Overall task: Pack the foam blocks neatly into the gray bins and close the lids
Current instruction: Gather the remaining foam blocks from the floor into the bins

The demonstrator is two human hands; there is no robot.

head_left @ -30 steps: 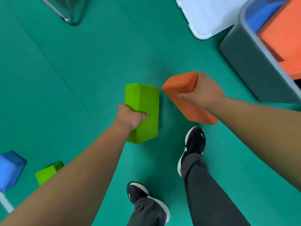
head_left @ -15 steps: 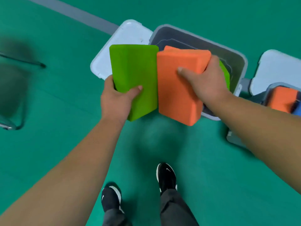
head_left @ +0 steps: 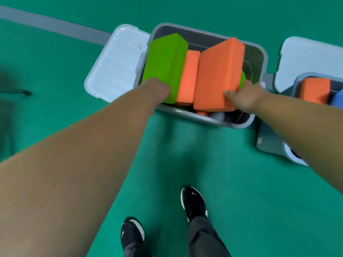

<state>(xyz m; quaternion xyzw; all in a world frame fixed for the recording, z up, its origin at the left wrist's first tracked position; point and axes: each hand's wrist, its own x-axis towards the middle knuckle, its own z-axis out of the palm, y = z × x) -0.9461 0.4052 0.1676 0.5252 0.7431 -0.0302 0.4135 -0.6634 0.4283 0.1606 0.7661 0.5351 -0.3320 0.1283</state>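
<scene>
My left hand [head_left: 157, 88] grips the near end of a green foam block [head_left: 165, 64], held over the left side of the open gray bin [head_left: 258, 52]. My right hand [head_left: 245, 96] grips the near end of an orange foam block [head_left: 219, 73], tilted over the bin's right side. Between the two stands another orange block [head_left: 188, 76] inside the bin. A sliver of a green block [head_left: 242, 79] shows behind the held orange one. The bin's white lid [head_left: 115, 64] lies open to the left.
A second gray bin [head_left: 269, 143] at the right holds an orange block [head_left: 315, 89] and a blue one [head_left: 338, 99], with its white lid [head_left: 308, 58] open behind. A gray floor stripe [head_left: 52, 25] runs at top left. My two black shoes [head_left: 194, 203] stand on green floor.
Both hands have carried their blocks forward from in front of the bin to over and into it. The blocks have spread apart, showing the orange block between them.
</scene>
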